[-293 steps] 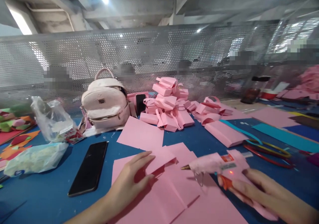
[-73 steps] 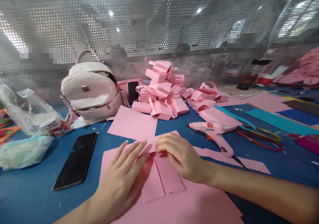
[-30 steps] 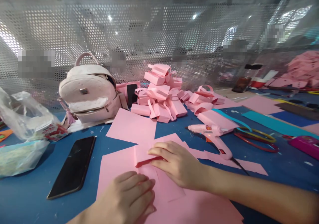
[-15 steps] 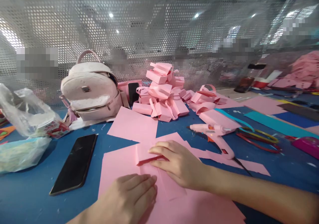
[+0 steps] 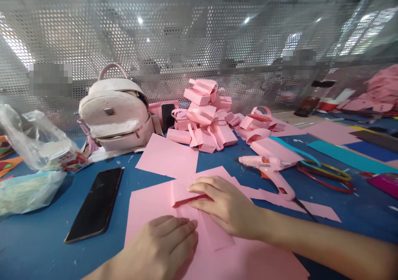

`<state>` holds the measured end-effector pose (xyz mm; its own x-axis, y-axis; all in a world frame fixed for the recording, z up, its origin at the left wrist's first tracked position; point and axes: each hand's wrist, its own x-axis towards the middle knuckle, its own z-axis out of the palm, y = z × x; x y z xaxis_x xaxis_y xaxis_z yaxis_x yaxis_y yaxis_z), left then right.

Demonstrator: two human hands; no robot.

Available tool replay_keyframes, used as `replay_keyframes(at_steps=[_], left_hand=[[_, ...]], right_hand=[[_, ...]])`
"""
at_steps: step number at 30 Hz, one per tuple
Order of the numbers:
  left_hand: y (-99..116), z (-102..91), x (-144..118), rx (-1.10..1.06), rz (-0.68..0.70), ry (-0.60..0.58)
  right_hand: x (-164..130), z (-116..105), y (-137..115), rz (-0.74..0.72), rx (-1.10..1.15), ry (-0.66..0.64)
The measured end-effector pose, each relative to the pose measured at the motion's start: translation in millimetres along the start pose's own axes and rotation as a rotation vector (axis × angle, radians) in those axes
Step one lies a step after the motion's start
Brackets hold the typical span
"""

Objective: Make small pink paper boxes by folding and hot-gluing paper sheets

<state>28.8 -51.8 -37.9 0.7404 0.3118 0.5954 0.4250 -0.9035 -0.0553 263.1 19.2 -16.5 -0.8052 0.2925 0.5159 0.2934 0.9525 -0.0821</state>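
Observation:
A folded piece of pink paper lies on larger pink sheets, its upper part bent up into a box-like fold. My right hand rests across that fold, with the thumb in front and the fingers over the top. Beside its lower end, my left hand lies flat on the paper, palm down, fingers close together. What is under the left palm is hidden. To the right of my right hand, a pink glue gun lies on its side with its cord trailing toward me.
A pile of pink paper boxes stands behind my hands. A phone, a pale backpack and a plastic bag are on the left. Colored loops and a turquoise strip lie on the right. A perforated metal panel rises behind.
The whole view has shifted slightly, so things appear a little further right. Both hands stay in the same places on the pink paper.

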Motion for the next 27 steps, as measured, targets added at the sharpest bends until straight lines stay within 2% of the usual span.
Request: replay_keyframes(at_steps=[5,10,14,22,27], left_hand=[[-1,0.2,-1,-0.021,0.004,-0.048],[-2,4.8,-5,-0.005,0.005,-0.006],[-2,0.5,-1,0.008,0.008,-0.015],[-2,2.4,-3,-0.015,0.001,-0.010],[-3,4.9,-4,-0.034,0.002,-0.003]], right_hand=[[-2,2,1,-0.010,-0.006,0.042],[0,0,0,0.000,0.011,0.048],[2,-4,-2,-0.015,0.035,0.054],[0,-11,1,0.069,0.228,0.240],[0,-9,5,0.101,0.289,0.255]])
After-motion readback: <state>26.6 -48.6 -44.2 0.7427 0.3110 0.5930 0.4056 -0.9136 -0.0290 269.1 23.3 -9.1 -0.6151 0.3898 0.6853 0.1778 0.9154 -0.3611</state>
